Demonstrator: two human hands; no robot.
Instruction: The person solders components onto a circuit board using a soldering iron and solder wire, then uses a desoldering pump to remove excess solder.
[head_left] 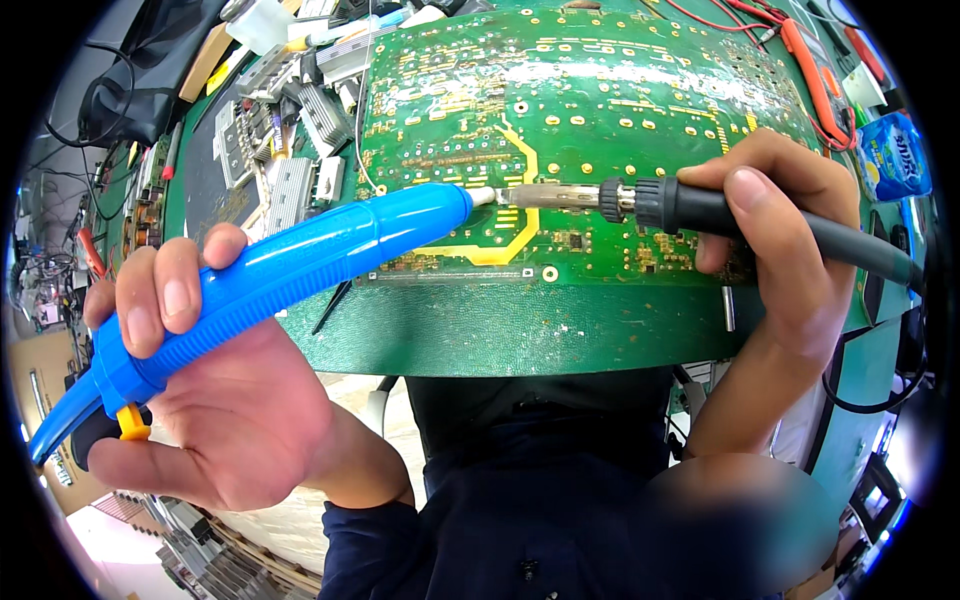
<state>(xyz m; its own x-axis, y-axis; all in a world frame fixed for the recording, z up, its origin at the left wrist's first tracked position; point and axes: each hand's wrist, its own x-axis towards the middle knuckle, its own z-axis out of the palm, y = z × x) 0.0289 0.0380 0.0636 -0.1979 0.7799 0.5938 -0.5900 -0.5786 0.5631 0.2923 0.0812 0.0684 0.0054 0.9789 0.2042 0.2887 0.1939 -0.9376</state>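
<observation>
A large green circuit board (600, 130) with yellow traces lies on the green work surface in front of me. My left hand (220, 370) is wrapped round a blue desoldering pump (340, 245), thumb beside its yellow button. The pump's white nozzle points right, close above the board's near left part. From the other side, my right hand (770, 205) grips the black handle of a soldering iron (690, 205). Its metal tip meets or nearly meets the nozzle; whether they touch I cannot tell. A thin wire (360, 110) runs down to the board near the pump's front end.
Metal heat sinks (290, 195) and loose parts crowd the far left, by a black bag (150, 75). An orange-red multimeter (812, 75) with red leads and a blue packet (893, 157) lie at the right. The iron's cable (875, 405) loops down at the right edge.
</observation>
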